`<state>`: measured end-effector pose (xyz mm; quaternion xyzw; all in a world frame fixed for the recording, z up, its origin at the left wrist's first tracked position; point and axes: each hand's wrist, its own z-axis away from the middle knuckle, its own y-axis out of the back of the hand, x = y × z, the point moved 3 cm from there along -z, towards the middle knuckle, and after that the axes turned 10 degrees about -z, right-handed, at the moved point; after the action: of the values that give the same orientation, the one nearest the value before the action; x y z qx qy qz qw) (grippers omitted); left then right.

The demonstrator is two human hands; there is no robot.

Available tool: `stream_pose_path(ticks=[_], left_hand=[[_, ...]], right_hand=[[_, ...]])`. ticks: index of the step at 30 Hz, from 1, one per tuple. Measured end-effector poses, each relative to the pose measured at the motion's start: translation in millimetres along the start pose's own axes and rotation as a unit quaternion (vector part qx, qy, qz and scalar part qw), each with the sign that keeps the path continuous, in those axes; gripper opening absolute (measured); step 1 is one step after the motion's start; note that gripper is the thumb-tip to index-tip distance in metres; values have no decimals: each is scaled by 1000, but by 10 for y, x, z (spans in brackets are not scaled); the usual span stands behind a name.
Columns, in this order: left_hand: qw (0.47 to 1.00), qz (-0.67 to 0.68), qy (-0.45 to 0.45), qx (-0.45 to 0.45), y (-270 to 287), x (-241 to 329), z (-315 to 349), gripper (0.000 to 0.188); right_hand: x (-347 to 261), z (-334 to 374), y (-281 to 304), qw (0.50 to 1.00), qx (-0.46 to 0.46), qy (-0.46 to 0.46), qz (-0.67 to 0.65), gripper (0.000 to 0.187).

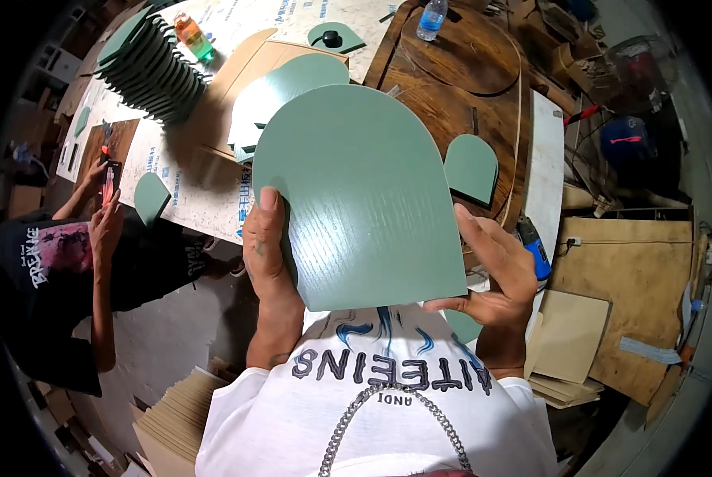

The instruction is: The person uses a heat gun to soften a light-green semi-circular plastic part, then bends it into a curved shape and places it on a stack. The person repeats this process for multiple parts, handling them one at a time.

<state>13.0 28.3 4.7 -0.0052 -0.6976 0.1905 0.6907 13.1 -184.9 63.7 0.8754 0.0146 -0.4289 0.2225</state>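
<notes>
In front of my chest I hold up a green arch-topped panel, its flat glossy face toward me and its straight edge at the bottom. My left hand grips its left edge, thumb on the face and the other fingers hidden behind. With my right hand I hold the lower right corner, one digit under the bottom edge and another against the side. Just beyond it lie similar green panels on a brown cardboard sheet. Smaller green arched panels rest on the dark wooden board to the right.
A tall stack of green panels stands at the far left, beside an orange-and-green bottle. A water bottle stands on the dark wooden board. On the left, a co-worker holds a phone-like device. A blue power tool lies at right; cardboard sheets stand at lower left.
</notes>
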Motion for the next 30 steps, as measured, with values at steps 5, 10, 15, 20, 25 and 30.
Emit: stream_pose_path(ticks=[5, 10, 15, 20, 25, 30], left_hand=[[999, 30, 4, 18, -15, 24, -7, 52], [997, -11, -54, -48, 26, 42, 9, 57], [988, -46, -102, -104, 95, 80, 13, 58], [993, -30, -79, -78, 71, 88, 25, 60], [998, -26, -49, -39, 24, 98, 29, 59], [999, 8, -32, -38, -56, 149, 2, 56]], right_hand=[[-6, 6, 1, 999, 16, 37, 11, 78], [-28, 27, 19, 998, 23, 53, -3, 76], [-10, 33, 28, 995, 34, 90, -5, 75], [-13, 20, 43, 994, 38, 100, -2, 73], [19, 29, 37, 993, 54, 102, -5, 69], [13, 20, 26, 992, 77, 101, -7, 67]])
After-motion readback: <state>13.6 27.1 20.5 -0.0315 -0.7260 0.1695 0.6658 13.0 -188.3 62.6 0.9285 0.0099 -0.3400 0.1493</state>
